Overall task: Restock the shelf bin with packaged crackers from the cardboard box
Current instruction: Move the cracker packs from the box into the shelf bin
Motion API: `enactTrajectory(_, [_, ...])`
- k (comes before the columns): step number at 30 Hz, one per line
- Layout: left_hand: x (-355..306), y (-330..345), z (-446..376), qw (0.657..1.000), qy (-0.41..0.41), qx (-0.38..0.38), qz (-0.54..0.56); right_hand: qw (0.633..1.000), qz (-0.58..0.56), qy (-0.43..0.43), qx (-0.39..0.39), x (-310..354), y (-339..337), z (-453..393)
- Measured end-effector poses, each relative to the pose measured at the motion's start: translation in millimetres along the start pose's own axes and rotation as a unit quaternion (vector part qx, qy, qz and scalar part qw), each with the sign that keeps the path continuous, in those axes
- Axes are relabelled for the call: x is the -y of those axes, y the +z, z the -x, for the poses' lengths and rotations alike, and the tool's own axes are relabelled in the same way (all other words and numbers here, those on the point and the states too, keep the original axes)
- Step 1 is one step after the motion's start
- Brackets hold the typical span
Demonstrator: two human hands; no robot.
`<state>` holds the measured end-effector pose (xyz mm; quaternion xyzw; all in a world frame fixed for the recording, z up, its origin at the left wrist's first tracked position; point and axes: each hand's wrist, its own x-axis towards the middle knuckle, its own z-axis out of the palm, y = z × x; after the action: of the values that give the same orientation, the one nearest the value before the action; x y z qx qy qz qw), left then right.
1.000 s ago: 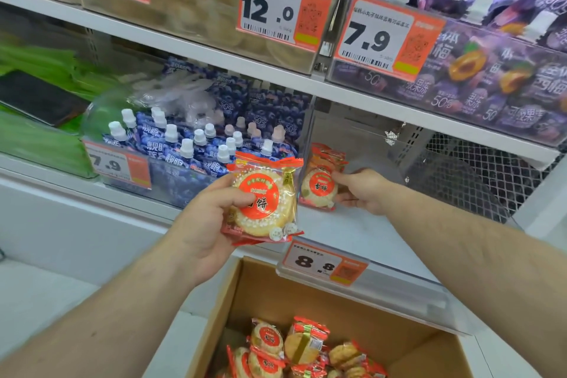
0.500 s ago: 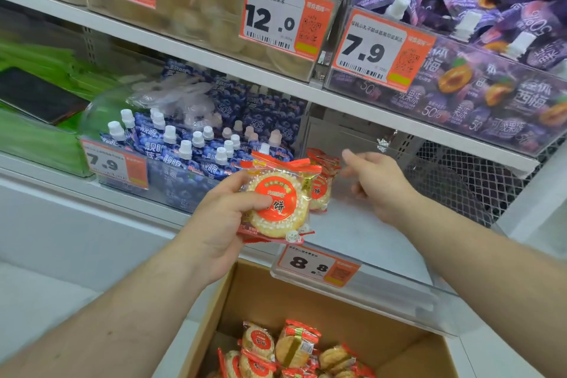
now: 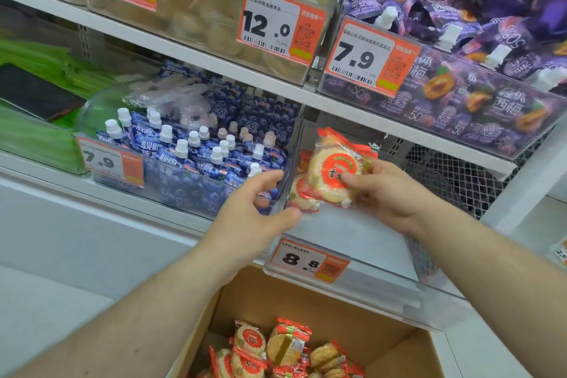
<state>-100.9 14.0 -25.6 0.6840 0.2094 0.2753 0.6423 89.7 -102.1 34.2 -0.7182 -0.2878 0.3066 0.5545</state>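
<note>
My right hand [image 3: 385,193] pinches a clear pack of round crackers with a red label [image 3: 333,167], holding it over the left end of the clear shelf bin [image 3: 362,282] marked 8.8. Behind it, more cracker packs [image 3: 302,193] stand against the bin's left wall. My left hand [image 3: 254,213] hovers just left of the bin with fingers spread and relaxed, holding nothing. Below, the open cardboard box [image 3: 395,331] holds several more cracker packs [image 3: 276,350].
Left of the bin stands a bin of blue spouted pouches [image 3: 196,156]. The shelf above carries pale jelly cups [image 3: 221,9] and purple plum pouches [image 3: 460,95]. A wire mesh [image 3: 454,181] backs the bin at right. Green packs [image 3: 33,132] fill the far left.
The cracker pack passed from my left hand to my right hand, which now holds it over the bin. My left hand let go and opened. My right hand had placed an earlier pack.
</note>
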Motion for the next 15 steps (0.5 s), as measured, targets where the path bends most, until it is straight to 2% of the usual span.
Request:
enactTrajectory(3, [9,4,3,0.995,0.023,0.017,-0.094,0.993,0.076,0.071,-0.049,-25,-12,-30])
enactTrajectory(8, [14,10,3,0.974,0.058,0.084,-0.203,0.978,0.16,0.125,-0.056,-62,10,-66])
enactTrajectory(11, [16,9,5,0.969,0.036,0.098,-0.223,0.97,0.189,0.13,-0.083,-73,16,-79])
enactTrajectory(15, [18,8,3,0.97,0.035,0.089,-0.223,0.958,0.243,0.137,-0.072,-78,25,-83])
